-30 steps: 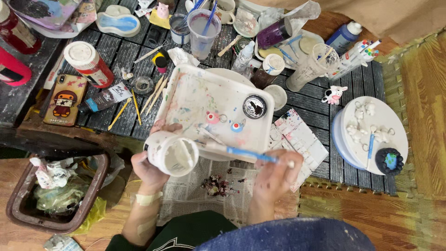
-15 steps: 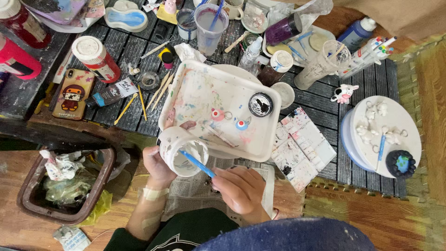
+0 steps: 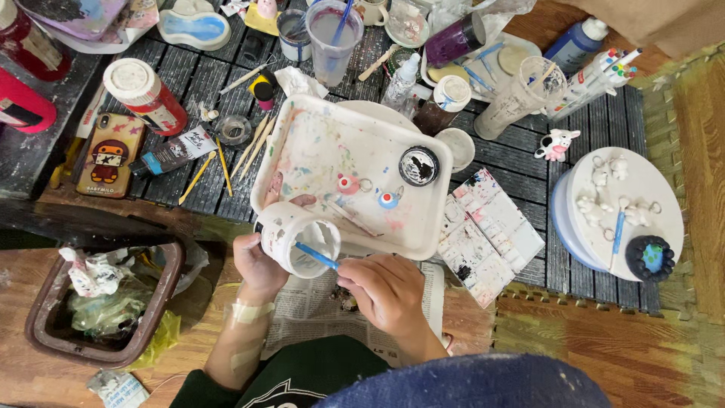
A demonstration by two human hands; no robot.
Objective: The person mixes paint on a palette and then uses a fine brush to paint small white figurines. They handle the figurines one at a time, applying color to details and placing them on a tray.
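Our left hand point(image 3: 257, 264) wraps round the white cup point(image 3: 298, 238), which lies tipped with its mouth toward our right fingers point(image 3: 362, 273); our right hand point(image 3: 385, 291) pinches the blue brush point(image 3: 316, 256); its tip pokes inside the cup, just left of those fingers.

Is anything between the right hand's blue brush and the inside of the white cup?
Nothing visible. The left hand holds the white cup tilted toward the right hand, and the blue brush already reaches into its open mouth.
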